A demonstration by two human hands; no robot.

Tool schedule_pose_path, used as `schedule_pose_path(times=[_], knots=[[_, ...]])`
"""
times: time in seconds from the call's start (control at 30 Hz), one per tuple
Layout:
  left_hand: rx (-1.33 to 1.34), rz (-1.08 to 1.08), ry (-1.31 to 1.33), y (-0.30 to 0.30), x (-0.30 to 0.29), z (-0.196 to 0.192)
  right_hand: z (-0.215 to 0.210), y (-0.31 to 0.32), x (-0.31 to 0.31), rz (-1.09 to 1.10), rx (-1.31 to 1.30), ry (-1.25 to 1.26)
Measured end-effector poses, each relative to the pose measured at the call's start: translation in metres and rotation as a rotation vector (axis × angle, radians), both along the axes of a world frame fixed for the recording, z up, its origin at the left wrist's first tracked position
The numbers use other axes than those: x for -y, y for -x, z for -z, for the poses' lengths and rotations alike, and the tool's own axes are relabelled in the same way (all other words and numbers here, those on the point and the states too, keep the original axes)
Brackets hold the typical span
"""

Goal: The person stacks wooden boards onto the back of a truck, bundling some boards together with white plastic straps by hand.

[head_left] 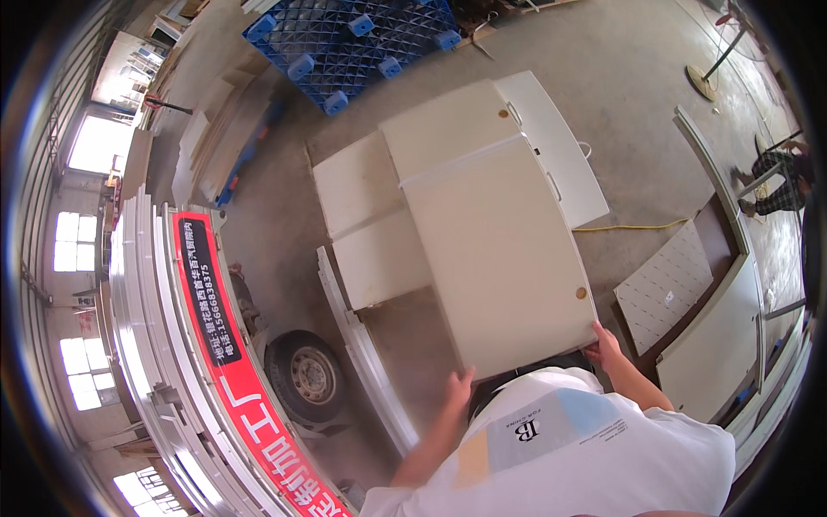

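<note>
In front of me lies a large cream cabinet door panel (508,250), with a slim pull along its right edge and a round brown spot close to the near right corner. My left hand (458,392) is closed at its near left corner, thumb up by the edge, other fingers partly hidden. At the near right corner, my right hand (606,345) grips the edge. Beyond a pale seam is a similar cream panel (457,125), also with a pull and a brown spot. A white panel (556,146) sticks out from under them on the right.
Pale boards (383,258) lie left of the panels, beside long white profiles (366,353). A truck with a wheel (308,377) and red banner (250,405) stands left. A blue pallet (345,43) is at the back. More boards (668,284) and another person (780,177) are right.
</note>
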State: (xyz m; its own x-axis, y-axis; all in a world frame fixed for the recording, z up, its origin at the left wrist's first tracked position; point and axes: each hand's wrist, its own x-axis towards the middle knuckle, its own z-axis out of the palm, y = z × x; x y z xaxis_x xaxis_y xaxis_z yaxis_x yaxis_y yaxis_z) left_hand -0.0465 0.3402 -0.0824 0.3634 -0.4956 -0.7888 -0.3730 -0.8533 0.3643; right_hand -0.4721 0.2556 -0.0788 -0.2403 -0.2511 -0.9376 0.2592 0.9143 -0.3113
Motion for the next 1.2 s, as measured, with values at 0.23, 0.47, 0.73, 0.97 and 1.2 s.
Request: schedule_pose_path(times=[0.23,0.47,0.73,0.97,1.2], knots=[[0.275,0.011,0.237,-0.013,0.138,0.028,0.044,-0.02,0.132,-0.18,0.083,0.209],[0.22,0.042,0.346,-0.027,0.227,0.005,0.057,-0.042,0.229,-0.181,0.043,0.226],[0.05,0.242,0.356,-0.116,0.262,0.001,0.06,-0.051,0.22,-0.032,-0.044,0.177],[0.933,-0.19,0.669,-0.275,0.339,0.064,0.045,-0.058,0.186,-0.551,-0.138,0.05],[0.021,-0.833,0.541,-0.377,0.392,0.121,0.012,-0.112,0.191,-0.799,-0.142,0.237]])
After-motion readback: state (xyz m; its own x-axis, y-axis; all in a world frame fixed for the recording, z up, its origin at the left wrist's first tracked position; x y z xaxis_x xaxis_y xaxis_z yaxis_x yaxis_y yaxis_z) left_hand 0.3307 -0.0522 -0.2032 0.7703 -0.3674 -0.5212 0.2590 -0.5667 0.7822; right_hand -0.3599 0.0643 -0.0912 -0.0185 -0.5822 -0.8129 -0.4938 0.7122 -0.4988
